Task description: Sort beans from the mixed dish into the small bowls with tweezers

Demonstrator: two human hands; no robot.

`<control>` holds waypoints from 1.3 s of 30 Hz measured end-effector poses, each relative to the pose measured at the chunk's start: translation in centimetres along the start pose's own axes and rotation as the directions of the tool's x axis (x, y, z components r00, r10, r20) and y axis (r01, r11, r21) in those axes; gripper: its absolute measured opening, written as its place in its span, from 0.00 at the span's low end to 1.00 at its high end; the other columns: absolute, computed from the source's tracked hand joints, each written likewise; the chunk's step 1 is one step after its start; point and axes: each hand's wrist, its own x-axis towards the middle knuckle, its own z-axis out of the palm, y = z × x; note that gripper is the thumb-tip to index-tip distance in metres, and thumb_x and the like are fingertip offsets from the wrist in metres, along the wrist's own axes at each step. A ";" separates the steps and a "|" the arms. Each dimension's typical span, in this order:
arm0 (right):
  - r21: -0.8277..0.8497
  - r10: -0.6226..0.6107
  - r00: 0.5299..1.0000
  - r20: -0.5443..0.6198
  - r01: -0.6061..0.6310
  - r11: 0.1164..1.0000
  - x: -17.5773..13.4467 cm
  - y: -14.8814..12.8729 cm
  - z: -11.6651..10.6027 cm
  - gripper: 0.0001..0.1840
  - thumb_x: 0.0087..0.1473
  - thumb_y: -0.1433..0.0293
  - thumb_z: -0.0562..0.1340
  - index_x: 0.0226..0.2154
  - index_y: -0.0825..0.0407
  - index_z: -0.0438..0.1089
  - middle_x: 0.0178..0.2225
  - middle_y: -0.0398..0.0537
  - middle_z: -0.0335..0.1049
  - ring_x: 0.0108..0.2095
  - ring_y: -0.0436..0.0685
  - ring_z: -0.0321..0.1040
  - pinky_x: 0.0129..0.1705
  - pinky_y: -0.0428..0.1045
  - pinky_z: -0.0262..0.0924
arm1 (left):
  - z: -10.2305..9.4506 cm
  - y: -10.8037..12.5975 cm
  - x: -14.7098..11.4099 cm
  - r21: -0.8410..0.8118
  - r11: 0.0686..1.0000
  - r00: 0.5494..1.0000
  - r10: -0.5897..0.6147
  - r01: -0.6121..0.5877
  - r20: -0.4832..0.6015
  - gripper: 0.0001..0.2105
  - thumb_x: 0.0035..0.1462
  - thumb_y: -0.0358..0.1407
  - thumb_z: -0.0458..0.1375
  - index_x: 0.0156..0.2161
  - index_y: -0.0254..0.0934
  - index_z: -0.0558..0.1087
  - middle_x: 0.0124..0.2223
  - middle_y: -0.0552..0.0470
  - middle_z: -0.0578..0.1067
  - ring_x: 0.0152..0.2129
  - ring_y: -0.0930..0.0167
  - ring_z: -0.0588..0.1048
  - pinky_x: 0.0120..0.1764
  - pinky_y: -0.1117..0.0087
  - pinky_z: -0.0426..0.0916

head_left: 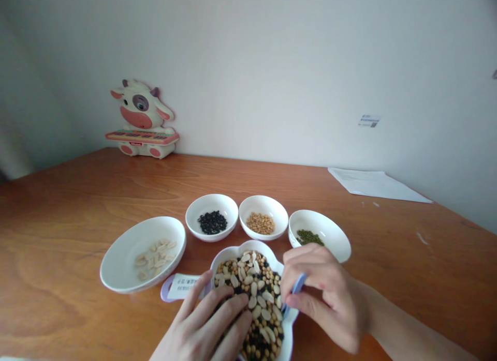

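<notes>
A white scalloped bowl (288, 327) with a lilac handle and a paper label is filled with a mix of peanuts, yellow beans and dark beans. Across its left side lies my left hand (212, 325), its fingers stretched out over the mix, thumb near the rim. At the bowl's right edge my right hand (324, 294) is closed in a pinch around a slim blue plastic utensil (298, 283). The lower end of this utensil reaches down to the beans just inside the rim; its exact kind is hidden by my fingers.
Behind the scalloped bowl stand white bowls of black beans (212, 223), yellow beans (260, 223) and green beans (309, 237). A larger white bowl (116, 265) with peanuts is at left. Farther back are a cow toy keyboard (142, 137) and white papers (375, 184).
</notes>
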 end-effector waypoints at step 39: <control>0.034 -0.006 1.000 0.030 0.005 0.999 0.2 0.0 1.0 0.07 0.61 0.75 0.60 0.31 0.55 0.72 0.24 0.48 0.75 0.23 0.53 0.64 0.28 0.48 0.59 | -1.0 -0.8 0.5 -0.095 0.995 0.999 0.007 -0.002 0.051 0.17 0.74 0.37 0.44 0.51 0.35 0.75 0.47 0.51 0.78 0.51 0.71 0.73 0.71 0.63 0.38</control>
